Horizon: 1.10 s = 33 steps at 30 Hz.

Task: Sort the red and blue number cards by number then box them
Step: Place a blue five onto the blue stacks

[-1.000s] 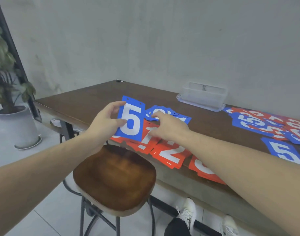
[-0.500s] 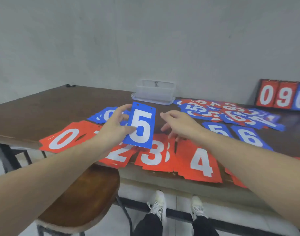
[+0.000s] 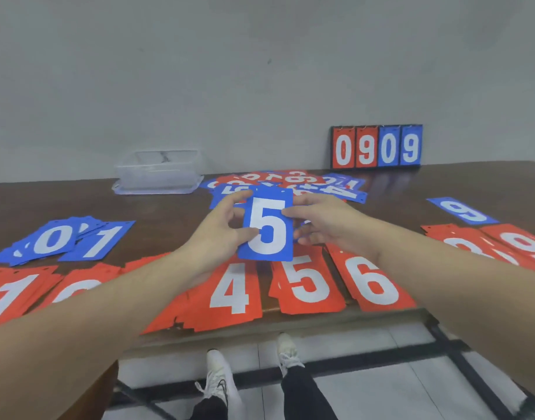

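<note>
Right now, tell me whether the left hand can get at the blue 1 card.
Probably yes. The left hand grips the blue 5 card, but the blue 1 card lies uncovered to its left with bare table between.

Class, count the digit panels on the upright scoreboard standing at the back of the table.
4, side by side on the scoreboard: red 0, red 9, blue 0, blue 9. Further cards may hang hidden behind each.

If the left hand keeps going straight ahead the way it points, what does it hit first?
Probably the unsorted card pile just beyond the left hand, which holds the blue 5 card; depth is hard to judge.
</note>
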{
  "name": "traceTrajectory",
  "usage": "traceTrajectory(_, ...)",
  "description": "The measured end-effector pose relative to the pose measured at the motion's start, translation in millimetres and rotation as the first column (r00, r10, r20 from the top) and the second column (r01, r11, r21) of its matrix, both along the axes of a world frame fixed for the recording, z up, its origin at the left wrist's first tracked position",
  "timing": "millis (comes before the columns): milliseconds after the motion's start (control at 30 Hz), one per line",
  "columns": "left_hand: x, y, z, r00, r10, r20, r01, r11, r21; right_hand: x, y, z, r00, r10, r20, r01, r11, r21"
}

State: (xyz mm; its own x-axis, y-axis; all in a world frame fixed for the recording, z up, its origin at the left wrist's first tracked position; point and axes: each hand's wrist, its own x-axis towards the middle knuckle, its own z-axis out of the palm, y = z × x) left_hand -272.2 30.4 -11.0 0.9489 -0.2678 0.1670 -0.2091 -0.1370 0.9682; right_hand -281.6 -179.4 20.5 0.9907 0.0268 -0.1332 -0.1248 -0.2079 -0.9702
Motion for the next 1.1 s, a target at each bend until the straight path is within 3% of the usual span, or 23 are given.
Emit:
traceTrajectory(267, 15, -26, 6, 0.995, 0.09, 0.04, -0.094, 0.986, 0.139, 9, -54, 6, 0.979, -0.183, 0.089, 0.182, 0.983, 0.015)
traceTrajectory(433, 40, -21, -4, 0.988, 0.09, 0.122, -0.13, 0.917, 0.377, 36, -75, 0, 0.956, -0.279, 0.089, 0.285, 0.956, -0.066)
traceTrajectory(600, 67, -24, -11, 0.979, 0.084, 0.184, -0.164, 0.862, 0.479, 65, -77, -15, 0.97, -0.243, 0.008, 0.243, 0.964, -0.112)
traceTrajectory(733, 89, -28, -17, 0.98, 0.105, 0.171, -0.175, 0.862, 0.476, 92, -58, -25, 0.984, -0.175, -0.042, 0.17, 0.981, -0.087)
traceTrajectory(867, 113, -29, -21, 0.979, 0.139, 0.15, -0.192, 0.878, 0.439, 118, -35, -30, 0.994, -0.111, -0.002, 0.108, 0.971, -0.214)
traceTrajectory(967, 131, -29, -21, 0.978, 0.144, 0.151, -0.197, 0.88, 0.433, 134, -24, -38, 0.997, -0.031, 0.069, 0.059, 0.889, -0.454)
traceTrajectory(1100, 157, -26, -23, 0.969, 0.15, 0.197, -0.227, 0.855, 0.466, 145, -19, -47, 0.987, 0.089, 0.132, 0.054, 0.592, -0.804)
